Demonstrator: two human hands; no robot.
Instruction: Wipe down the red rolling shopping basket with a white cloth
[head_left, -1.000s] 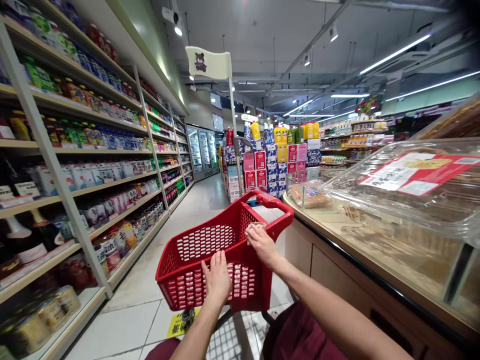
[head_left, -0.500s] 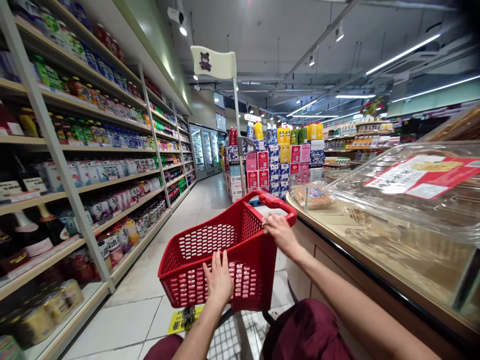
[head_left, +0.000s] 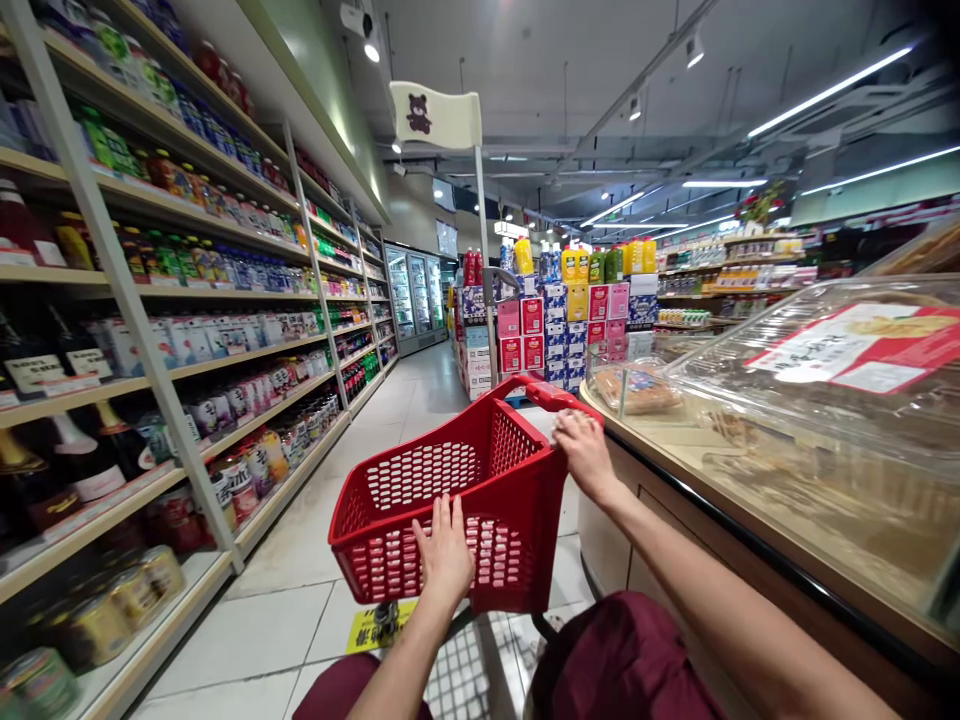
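A red plastic shopping cart (head_left: 517,520) with perforated sides stands turned sideways before me, its visible basket interior bare. Against the near side wall lies my left hand (head_left: 448,552), open, fingers stretched upward and slightly apart. My right hand (head_left: 589,455) is closed at the near end of the cart's red handle (head_left: 551,397), with fingers bent over it. A small whitish patch shows by its fingertips; I cannot make out what it is. Below the basket is a grey lower rack (head_left: 476,665).
Shelves of bottles and cans (head_left: 247,340) line the left. At right stands a display counter (head_left: 720,500) bearing clear food packs (head_left: 847,370). Stacked drink cartons (head_left: 555,330) stand ahead, near a pole with a bear sign (head_left: 439,115). A yellow floor sticker (head_left: 367,628) lies below the cart.
My right hand has shifted slightly right and up, closing over the handle's end. The cart appears a little further right in view. My left hand stays flat on its side.
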